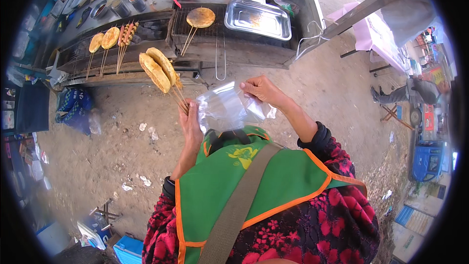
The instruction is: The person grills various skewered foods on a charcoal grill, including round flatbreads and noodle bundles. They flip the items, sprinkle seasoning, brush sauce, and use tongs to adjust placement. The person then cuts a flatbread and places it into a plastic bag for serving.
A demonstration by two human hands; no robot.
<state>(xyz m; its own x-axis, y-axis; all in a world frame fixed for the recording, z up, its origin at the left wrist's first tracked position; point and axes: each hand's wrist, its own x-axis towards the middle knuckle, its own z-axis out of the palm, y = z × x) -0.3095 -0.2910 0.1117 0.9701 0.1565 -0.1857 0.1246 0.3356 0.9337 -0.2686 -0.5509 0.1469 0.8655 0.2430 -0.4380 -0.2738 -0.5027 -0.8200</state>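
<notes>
My left hand [189, 117] grips the wooden skewers of two browned round flatbreads [157, 69], which tilt up and to the left. Some shredded filling shows at their lower right edge. A clear plastic bag [221, 106] spreads between my hands, its left side against my left thumb. My right hand [264, 90] pinches the bag's upper right part between thumb and fingers. Beyond my hands stands a charcoal grill [205, 46]. One skewered flatbread [200, 17] lies on its wire rack. Two more skewered flatbreads [110, 37] and several sausage skewers [128, 35] rest over its left section.
Metal trays [229, 25] sit at the grill's right end. A wire handle [220, 69] juts from its front edge. Seasoning jars [121, 7] stand behind the grill. A slanting metal post [351, 18] rises at right. Blue bags [75, 106] lie on the dirt ground at left.
</notes>
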